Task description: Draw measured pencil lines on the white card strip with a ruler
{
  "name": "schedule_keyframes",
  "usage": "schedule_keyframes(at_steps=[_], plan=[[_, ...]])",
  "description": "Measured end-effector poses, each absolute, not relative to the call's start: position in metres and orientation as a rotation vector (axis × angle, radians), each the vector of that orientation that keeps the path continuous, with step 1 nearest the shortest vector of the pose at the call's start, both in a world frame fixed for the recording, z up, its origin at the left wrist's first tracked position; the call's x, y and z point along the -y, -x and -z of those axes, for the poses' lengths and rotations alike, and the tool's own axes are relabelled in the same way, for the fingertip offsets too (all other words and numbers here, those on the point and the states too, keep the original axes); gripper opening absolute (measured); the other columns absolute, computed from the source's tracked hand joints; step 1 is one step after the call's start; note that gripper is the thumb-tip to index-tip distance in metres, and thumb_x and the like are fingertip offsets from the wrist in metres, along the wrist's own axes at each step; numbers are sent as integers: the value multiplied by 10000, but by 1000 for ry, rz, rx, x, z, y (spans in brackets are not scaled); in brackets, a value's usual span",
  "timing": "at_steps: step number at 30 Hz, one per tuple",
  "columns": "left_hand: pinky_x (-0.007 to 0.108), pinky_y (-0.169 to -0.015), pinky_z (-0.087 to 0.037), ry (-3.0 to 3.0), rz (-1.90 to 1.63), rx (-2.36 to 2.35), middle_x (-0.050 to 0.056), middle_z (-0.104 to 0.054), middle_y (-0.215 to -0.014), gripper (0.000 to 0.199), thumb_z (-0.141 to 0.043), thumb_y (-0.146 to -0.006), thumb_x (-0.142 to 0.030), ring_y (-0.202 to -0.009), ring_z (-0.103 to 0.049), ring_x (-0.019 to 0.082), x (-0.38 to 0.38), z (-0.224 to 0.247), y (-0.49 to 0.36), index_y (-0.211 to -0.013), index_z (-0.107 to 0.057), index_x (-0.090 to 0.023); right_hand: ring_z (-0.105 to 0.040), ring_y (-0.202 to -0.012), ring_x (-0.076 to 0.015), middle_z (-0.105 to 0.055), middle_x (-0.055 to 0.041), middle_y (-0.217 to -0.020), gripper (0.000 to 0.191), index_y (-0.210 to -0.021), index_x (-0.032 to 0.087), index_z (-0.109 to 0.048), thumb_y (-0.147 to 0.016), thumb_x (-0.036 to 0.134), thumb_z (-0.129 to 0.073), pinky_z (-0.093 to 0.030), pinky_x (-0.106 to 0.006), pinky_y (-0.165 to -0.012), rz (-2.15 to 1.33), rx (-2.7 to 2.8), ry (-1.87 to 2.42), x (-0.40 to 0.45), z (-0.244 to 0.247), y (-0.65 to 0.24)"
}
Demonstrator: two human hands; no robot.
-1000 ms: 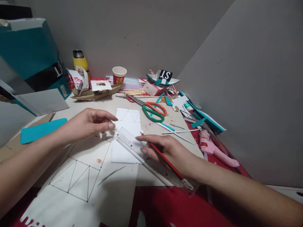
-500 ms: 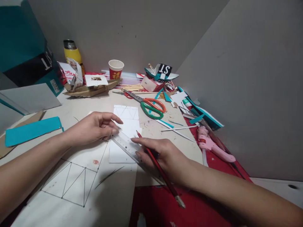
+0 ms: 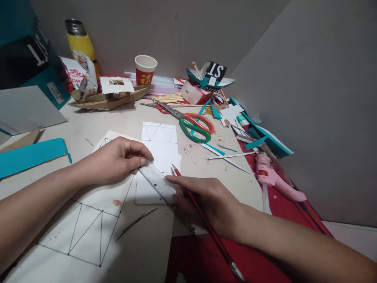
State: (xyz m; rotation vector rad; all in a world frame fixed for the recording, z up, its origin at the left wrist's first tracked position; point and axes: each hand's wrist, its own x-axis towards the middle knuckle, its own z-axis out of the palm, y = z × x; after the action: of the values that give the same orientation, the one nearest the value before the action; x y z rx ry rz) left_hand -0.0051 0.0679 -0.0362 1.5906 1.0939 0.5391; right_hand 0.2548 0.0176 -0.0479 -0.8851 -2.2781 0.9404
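Observation:
A clear ruler [image 3: 156, 182] lies slantwise over a white paper strip [image 3: 159, 153] that has a zigzag pencil pattern at its far end. My left hand [image 3: 125, 159] pinches the ruler's upper left end between thumb and fingers. My right hand [image 3: 206, 200] holds a red pencil [image 3: 203, 216], its tip up toward the strip, and its fingers touch the ruler's lower right part. Under my left forearm lies a larger sheet [image 3: 91, 232] with black lines forming triangles.
Scissors [image 3: 196, 127] with orange and green handles lie beyond the strip. A paper cup [image 3: 145, 70], a cardboard boat [image 3: 108, 101] and a yellow bottle [image 3: 81, 43] stand at the back. A pink glue gun [image 3: 273, 179] and scraps are at right.
The view has shifted, so the back objects appear higher. My left thumb and forefinger have closed together at the ruler's end. The pencil is still in my right hand.

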Motion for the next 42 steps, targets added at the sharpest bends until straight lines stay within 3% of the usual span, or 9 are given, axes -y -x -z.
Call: schedule_keyframes(at_steps=[4, 13, 21, 29, 38, 42], plan=[[237, -601, -441, -1631, -537, -1103, -3, -715, -750, 178, -613, -884, -268, -648, -555, 127, -68, 39, 5, -902, -771, -187, -530, -537, -92, -674, 21, -709, 325, -1243, 143, -673, -942, 148, -548, -463, -199, -512, -1075, 2274, 936, -18, 46, -255], [311, -702, -502, -1716, -544, -1169, 43, -744, -864, 234, -603, -885, -313, -784, -641, 194, -63, 44, 4, -982, -777, -191, -666, -654, -114, -752, -34, -819, 342, -1279, 134, -644, -952, 124, -545, -520, -208, -583, -929, 2344, 908, -17, 49, -257], [283, -551, -381, -1769, -539, -1229, -34, -549, -629, 265, -633, -855, -323, -561, -483, 138, -61, 44, 5, -1040, -779, -202, -677, -638, -114, -746, -22, -785, 333, -1283, 130, -640, -961, 133, -553, -542, -206, -594, -922, 2361, 891, -18, 49, -258], [293, -587, -398, -1813, -512, -1237, -28, -577, -654, 259, -619, -844, -284, -595, -516, 145, -61, 45, 5, -1028, -775, -189, -654, -609, -109, -715, -1, -767, 358, -1308, 177, -629, -958, 133, -568, -545, -215, -608, -991, 2346, 858, -17, 49, -256], [327, -676, -451, -1795, -518, -1237, 28, -684, -818, 268, -611, -831, -296, -721, -601, 181, -61, 42, 6, -1006, -778, -181, -666, -628, -115, -720, -23, -770, 349, -1303, 118, -630, -958, 141, -584, -550, -215, -631, -966, 2363, 854, -17, 53, -258], [319, -643, -434, -1799, -510, -1258, 12, -659, -769, 282, -619, -830, -306, -664, -568, 169, -61, 41, 6, -1032, -779, -191, -688, -656, -127, -731, -31, -770, 352, -1308, 110, -633, -960, 145, -587, -555, -221, -636, -946, 2372, 880, -18, 52, -258]])
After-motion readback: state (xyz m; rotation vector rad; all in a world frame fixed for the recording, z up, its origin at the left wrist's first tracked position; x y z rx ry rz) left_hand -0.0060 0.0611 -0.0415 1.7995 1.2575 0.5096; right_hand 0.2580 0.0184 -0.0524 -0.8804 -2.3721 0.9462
